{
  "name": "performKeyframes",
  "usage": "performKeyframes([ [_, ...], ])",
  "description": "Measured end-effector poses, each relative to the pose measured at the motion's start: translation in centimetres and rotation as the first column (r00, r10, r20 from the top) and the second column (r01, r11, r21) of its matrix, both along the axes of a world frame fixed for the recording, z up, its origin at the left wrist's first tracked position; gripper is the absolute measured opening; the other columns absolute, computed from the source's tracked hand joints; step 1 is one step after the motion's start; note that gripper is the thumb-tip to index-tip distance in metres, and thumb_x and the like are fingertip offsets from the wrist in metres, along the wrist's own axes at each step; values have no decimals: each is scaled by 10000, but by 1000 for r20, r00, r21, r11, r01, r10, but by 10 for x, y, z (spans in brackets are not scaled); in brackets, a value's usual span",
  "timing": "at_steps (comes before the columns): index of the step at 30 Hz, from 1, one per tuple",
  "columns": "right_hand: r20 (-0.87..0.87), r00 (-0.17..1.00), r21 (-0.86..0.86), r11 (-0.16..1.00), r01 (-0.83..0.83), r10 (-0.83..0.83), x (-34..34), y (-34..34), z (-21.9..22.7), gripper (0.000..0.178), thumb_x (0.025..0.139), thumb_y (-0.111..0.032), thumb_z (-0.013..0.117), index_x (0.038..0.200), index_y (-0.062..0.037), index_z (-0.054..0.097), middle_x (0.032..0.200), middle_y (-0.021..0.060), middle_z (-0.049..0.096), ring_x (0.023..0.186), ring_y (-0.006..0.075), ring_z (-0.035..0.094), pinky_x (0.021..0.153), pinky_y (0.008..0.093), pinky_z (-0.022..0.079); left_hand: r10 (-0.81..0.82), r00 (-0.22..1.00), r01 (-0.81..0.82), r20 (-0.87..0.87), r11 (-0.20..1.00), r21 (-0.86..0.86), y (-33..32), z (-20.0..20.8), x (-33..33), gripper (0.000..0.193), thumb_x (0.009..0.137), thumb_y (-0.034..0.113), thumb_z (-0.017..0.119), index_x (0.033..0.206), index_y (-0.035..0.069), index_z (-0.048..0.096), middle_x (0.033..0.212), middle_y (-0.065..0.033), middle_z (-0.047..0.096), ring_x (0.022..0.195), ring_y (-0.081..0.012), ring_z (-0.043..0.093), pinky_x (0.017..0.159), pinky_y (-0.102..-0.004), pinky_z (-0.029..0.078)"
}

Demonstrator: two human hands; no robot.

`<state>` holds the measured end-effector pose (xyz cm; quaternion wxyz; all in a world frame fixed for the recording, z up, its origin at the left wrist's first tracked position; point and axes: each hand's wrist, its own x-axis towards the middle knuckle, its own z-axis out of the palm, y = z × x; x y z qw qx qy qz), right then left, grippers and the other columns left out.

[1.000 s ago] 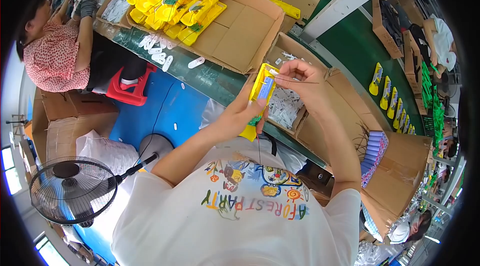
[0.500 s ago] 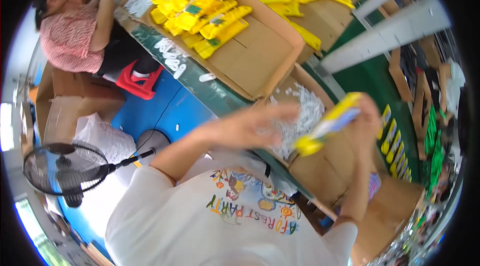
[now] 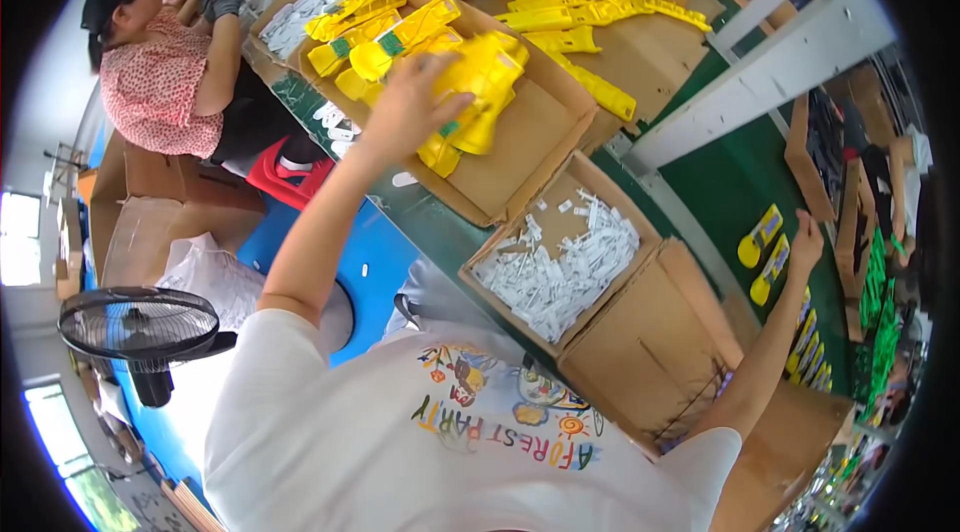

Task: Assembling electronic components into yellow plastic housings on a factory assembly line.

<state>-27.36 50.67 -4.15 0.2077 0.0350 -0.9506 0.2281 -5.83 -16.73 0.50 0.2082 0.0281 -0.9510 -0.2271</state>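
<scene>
My left hand point(image 3: 412, 107) reaches over a cardboard tray point(image 3: 530, 147), its thumb and fingers closed around yellow plastic pieces point(image 3: 485, 82). These pieces are smeared by motion, so I cannot tell how many I hold. More yellow pieces point(image 3: 380, 57), some with green patches, lie piled beside that hand. Out to the right, my right hand point(image 3: 806, 244) is over the green table with its fingers curled together and nothing visible in them. Beside it lies a yellow piece with a dark label point(image 3: 770, 270), and another such piece point(image 3: 760, 235) is just beyond.
Small white plastic parts point(image 3: 560, 267) fill a box in front of me, beside an open carton point(image 3: 640, 352). A grey metal post point(image 3: 760, 77) slants across the green table. At the left are a co-worker point(image 3: 165, 82), a red stool point(image 3: 290, 172) and a black fan point(image 3: 140, 327).
My left hand has moved up and left from the white parts to the yellow pile and closed on pieces there. My right hand has moved right; the labelled yellow piece has left it.
</scene>
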Motion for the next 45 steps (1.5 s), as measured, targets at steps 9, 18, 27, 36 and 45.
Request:
performKeyframes([
  [9, 144, 862, -209, 866, -454, 487, 201, -225, 100, 118, 899, -48, 557, 940, 19, 645, 962, 85, 635, 852, 188, 598, 773, 272, 459, -7, 991, 0, 133, 998, 56, 42, 9, 8, 637, 810, 450, 681, 1259, 27, 520, 1118, -218, 554, 1059, -363, 564, 912, -411, 453],
  [18, 244, 643, -288, 687, -667, 726, 260, -300, 96, 105, 872, -76, 614, 915, 10, 654, 925, 119, 645, 882, 253, 621, 774, 323, 485, 219, 911, -394, -350, 716, -576, 5, 20, -6, 627, 650, 645, 691, 847, 53, 621, 784, -78, 614, 756, -240, 587, 582, -404, 360],
  [27, -113, 702, -198, 676, -710, 703, 271, -364, 121, 182, 807, -46, 650, 989, -47, 647, 1073, 86, 631, 945, 249, 614, 760, 311, 483, -521, 840, -18, 150, 249, 968, 92, 28, 54, 552, 944, 471, 525, 1215, -9, 498, 1077, -93, 595, 940, -177, 607, 786, -307, 500],
  [36, 47, 527, -663, 421, -620, 849, 283, -320, 90, 159, 792, 32, 625, 937, -31, 649, 989, 102, 643, 723, 149, 642, 611, 247, 508, -594, 799, -165, -90, -360, 918, 148, 25, 97, 428, 890, 29, 491, 1290, 83, 349, 1117, -108, 555, 952, -223, 598, 804, -355, 521],
  [45, -133, 913, -391, 826, -406, 386, 332, -346, 94, 126, 741, -76, 740, 825, -79, 646, 694, 22, 543, 526, 109, 520, 481, 248, 430, -636, 763, 159, -117, 8, 987, 182, 22, 117, 493, 913, 71, 482, 1345, 48, 244, 1148, -94, 484, 960, -147, 527, 823, -271, 441],
])
